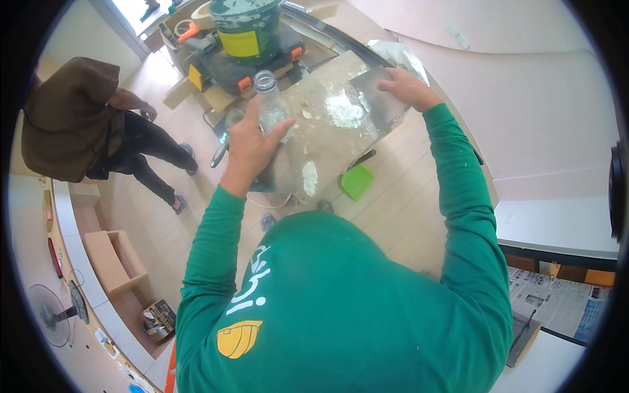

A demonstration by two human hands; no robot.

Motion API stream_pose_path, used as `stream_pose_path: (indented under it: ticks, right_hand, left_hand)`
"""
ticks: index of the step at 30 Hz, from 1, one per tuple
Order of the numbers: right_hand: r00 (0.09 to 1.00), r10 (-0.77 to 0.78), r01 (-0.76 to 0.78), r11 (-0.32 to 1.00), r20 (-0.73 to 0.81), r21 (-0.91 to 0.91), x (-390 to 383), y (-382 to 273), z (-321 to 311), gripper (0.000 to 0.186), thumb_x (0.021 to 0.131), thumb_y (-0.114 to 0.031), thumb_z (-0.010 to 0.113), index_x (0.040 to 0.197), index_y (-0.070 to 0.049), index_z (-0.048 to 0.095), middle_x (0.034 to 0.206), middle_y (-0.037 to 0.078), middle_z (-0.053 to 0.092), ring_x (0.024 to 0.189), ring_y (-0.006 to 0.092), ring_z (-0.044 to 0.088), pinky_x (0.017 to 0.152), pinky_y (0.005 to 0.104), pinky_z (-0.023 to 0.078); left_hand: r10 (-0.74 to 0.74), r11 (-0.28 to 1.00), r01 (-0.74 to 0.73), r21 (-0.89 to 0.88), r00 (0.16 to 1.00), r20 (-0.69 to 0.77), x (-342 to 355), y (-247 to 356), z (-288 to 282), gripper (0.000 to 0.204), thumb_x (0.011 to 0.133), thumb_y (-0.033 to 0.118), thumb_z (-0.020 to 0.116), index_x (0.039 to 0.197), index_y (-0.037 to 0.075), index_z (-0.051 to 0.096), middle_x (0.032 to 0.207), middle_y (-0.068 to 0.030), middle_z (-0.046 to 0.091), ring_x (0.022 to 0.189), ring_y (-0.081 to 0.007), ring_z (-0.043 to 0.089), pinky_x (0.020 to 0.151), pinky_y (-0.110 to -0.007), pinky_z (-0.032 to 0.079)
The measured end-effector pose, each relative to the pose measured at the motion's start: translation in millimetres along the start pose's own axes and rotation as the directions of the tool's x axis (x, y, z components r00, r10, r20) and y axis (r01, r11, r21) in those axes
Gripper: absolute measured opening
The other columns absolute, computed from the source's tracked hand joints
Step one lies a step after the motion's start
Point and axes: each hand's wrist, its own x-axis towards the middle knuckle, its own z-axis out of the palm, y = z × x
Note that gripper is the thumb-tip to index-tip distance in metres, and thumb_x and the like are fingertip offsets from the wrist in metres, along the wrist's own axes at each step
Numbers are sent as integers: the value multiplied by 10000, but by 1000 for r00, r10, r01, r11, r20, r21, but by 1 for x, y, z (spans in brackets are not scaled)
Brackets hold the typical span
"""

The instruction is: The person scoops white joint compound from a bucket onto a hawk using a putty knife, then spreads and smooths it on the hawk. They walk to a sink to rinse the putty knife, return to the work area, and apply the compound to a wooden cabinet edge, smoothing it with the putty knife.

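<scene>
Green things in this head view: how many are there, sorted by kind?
Green long-sleeved shirt: 1
Green paint bucket: 1
Green square piece on the floor: 1
Total: 3

clear plastic bottle (270, 105) — dull metal board (327, 137), rough white plaster-smeared.

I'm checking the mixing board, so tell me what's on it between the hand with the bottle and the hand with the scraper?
In the head view, a white putty heap lies on the board between the left hand and right hand.
</scene>
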Motion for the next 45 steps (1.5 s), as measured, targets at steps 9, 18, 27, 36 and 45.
stream_pose_path:
  ticks: [9,18,27,36,45]
  right_hand:
    - [999,11,-4,977,-30,212,24,16,24,413,936,-216,618,1277,15,639,1116,85,699,962,161,645,867,293,519]
    - [974,112,-7,887,-199,462,-65,49,44,354,949,-154,614,1234,53,642,1089,81,712,925,149,661,821,302,530]
    - [972,127,-12,871,-200,491,-56,-15,93,270,964,-215,614,1076,27,656,816,77,669,658,146,627,520,309,485]
    - [900,-395,206,757,-184,-620,-53,-89,78,195,928,-206,599,1054,-90,692,879,180,692,810,416,675,716,520,527]
    - [791,-587,281,602,-175,-747,-65,-81,90,121,884,-180,643,922,-160,756,836,89,647,841,303,653,680,426,537]
  left_hand:
    - [5,998,-6,56,1000,21,-1,2,-4,654,874,344,819,1387,58,532,1029,-231,733,922,-407,728,778,-431,569]
    - [-3,998,1,67,999,32,0,-1,-3,693,869,365,821,1421,67,528,1035,-237,725,861,-398,716,761,-428,565]
    - [169,985,-167,34,982,-80,1,-11,2,602,870,354,835,1292,25,559,640,-74,599,483,-141,493,499,-321,435]
    - [102,994,-103,-39,994,-29,-4,-10,-1,668,860,350,832,1373,32,546,982,-201,703,821,-335,681,719,-401,543]
    - [181,979,-186,82,981,71,19,1,-20,654,859,424,820,1345,65,570,889,-198,706,760,-361,689,703,-423,547]
